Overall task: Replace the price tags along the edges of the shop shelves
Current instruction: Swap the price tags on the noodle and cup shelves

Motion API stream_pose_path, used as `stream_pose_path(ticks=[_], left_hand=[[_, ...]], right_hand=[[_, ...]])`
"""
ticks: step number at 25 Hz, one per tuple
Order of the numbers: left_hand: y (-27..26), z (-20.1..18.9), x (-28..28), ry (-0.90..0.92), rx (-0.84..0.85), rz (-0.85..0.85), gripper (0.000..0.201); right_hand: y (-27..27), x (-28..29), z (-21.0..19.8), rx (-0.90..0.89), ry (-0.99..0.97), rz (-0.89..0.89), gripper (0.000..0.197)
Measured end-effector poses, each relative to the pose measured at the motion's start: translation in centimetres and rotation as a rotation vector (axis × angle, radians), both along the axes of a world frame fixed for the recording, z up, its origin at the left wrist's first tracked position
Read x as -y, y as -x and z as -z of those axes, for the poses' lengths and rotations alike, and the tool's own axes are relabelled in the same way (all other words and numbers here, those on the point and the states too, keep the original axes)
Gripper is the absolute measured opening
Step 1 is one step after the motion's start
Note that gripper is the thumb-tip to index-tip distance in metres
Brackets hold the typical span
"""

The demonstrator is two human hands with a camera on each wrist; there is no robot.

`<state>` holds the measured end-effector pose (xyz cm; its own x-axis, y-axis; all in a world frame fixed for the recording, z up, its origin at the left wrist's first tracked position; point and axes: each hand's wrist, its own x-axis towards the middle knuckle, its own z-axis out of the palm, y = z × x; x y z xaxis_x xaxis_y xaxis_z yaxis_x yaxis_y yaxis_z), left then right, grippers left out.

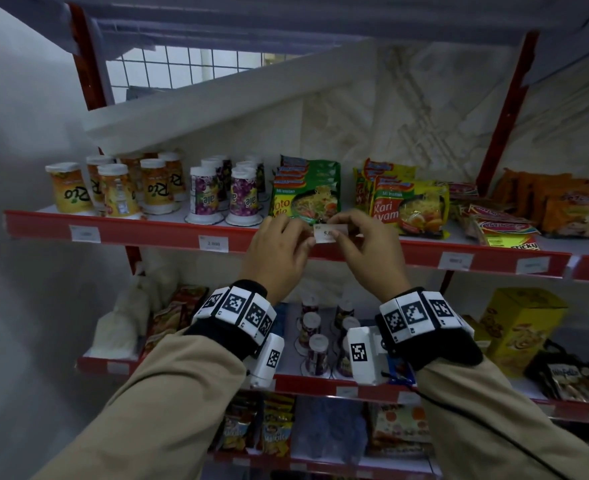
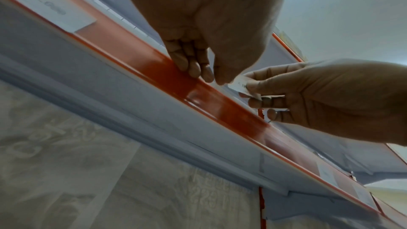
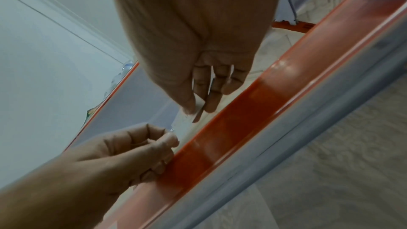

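Two noodle packs (image 1: 305,192) behind hands (image 1: 275,251).

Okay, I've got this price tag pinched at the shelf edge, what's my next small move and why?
Probably lower the price tag into the red rail below. Both the left hand and the right hand hold it above the bare stretch, in front of the noodle packs.
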<state>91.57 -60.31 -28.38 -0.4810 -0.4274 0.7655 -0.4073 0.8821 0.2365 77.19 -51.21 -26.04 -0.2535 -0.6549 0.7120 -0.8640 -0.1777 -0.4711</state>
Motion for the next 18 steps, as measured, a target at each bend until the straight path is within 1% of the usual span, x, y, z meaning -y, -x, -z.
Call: stream_pose_path(ticks=[2, 3, 5, 8, 9, 11, 15, 18], left_hand=[[-0.6, -0.3, 0.2, 0.018, 0.068, -0.003, 0.015], [-0.9, -0.4, 0.3, 0.021, 0.095, -0.014, 0.014], [-1.6, -0.5, 0.5, -0.009, 0.094, -0.037, 0.013], [-1.9, -0.5, 0.6, -0.063, 0.078, -0.036, 0.022], [-1.9, -0.5, 0.7, -0.059, 0.09, -0.03, 0.024], [-1.8, -0.5, 0.8, -0.029, 0.134, -0.03, 0.022], [-1.9, -0.7, 1.1, -0.003, 0.191, -0.056, 0.018], [-1.9, -0.8, 1.2, 0.005, 0.218, -0.057, 0.019]], right_hand=[[0.0, 0.4, -0.4, 0.039, 0.044, 0.014, 0.008], [-0.1, 0.6, -0.5, 0.031, 0.038, 0.025, 0.007], [-0.7, 1.0, -0.3, -0.019, -0.003, 0.05, 0.006], [-1.4, 1.4, 0.1, -0.025, -0.043, 0.05, 0.006], [-1.5, 1.5, 0.3, -0.022, -0.055, 0.053, 0.006], [-1.6, 1.7, 0.4, -0.039, -0.066, 0.06, 0.006], [-1.1, 1.5, 0.7, -0.145, -0.035, 0.083, 0.007], [-0.2, 1.0, 0.5, -0.22, -0.126, 0.075, 0.011]])
